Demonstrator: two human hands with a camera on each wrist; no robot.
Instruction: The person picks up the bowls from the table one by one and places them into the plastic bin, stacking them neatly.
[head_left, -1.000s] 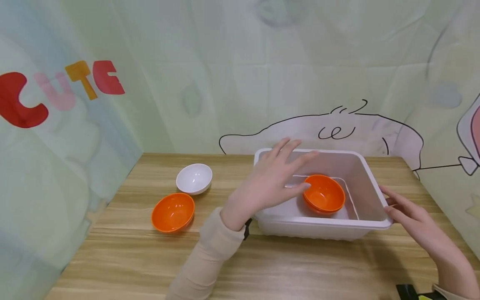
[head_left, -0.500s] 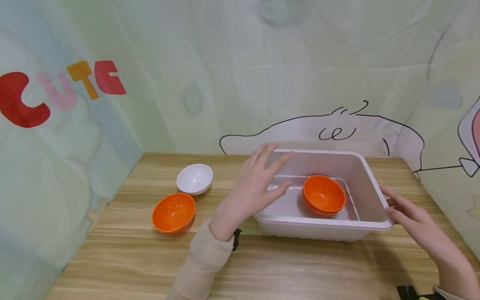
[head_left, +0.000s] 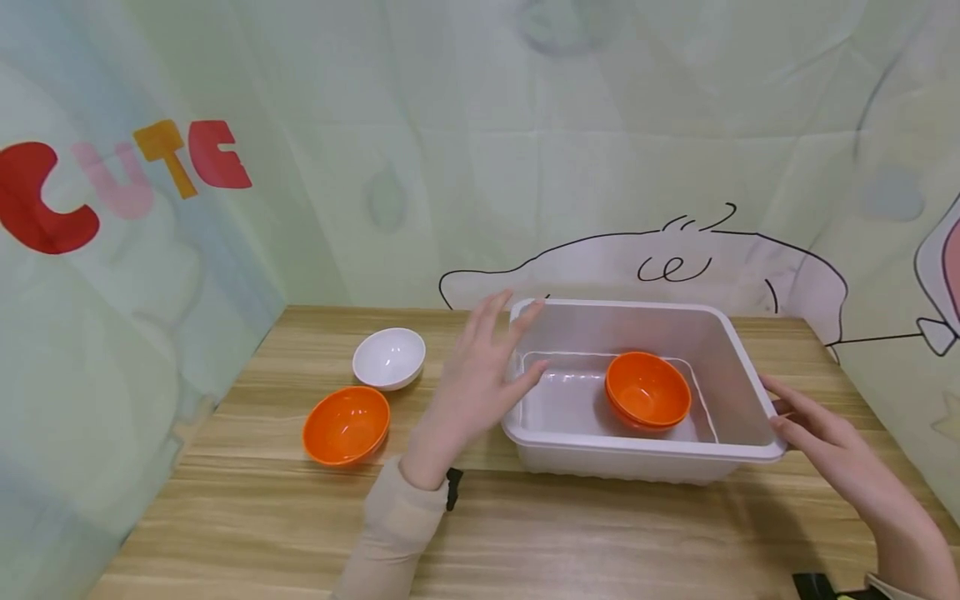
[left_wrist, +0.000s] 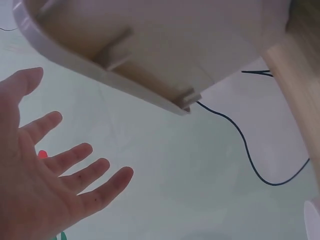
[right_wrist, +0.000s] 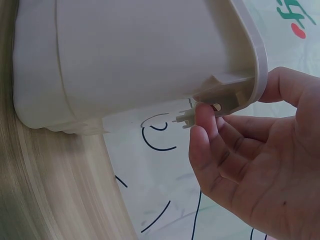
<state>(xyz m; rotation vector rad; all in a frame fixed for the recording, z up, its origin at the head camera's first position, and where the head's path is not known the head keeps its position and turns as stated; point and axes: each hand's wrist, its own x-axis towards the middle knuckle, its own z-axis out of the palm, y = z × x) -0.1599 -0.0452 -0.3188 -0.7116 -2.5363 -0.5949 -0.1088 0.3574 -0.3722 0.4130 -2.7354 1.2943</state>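
Note:
A light grey plastic bin (head_left: 615,454) stands on the wooden table, with stacked orange bowls (head_left: 647,390) inside it, right of its middle. My right hand (head_left: 825,437) grips the bin's right rim; in the right wrist view the thumb lies on the rim's outer edge and the fingers (right_wrist: 205,150) curl up under it. My left hand (head_left: 476,375) is in the air beside the bin's left end, fingers spread and holding nothing. The left wrist view shows its bare palm (left_wrist: 35,190) below the bin's rim (left_wrist: 100,75).
Left of my left hand, a white bowl (head_left: 389,358) and another orange bowl (head_left: 347,426) sit upright on the table (head_left: 247,517). A printed cloth backdrop (head_left: 390,150) rises behind the table and along its sides.
My left hand has moved left from over the bin to beside its left end, uncovering the bin's left part. The right hand, bin and bowls have stayed in place.

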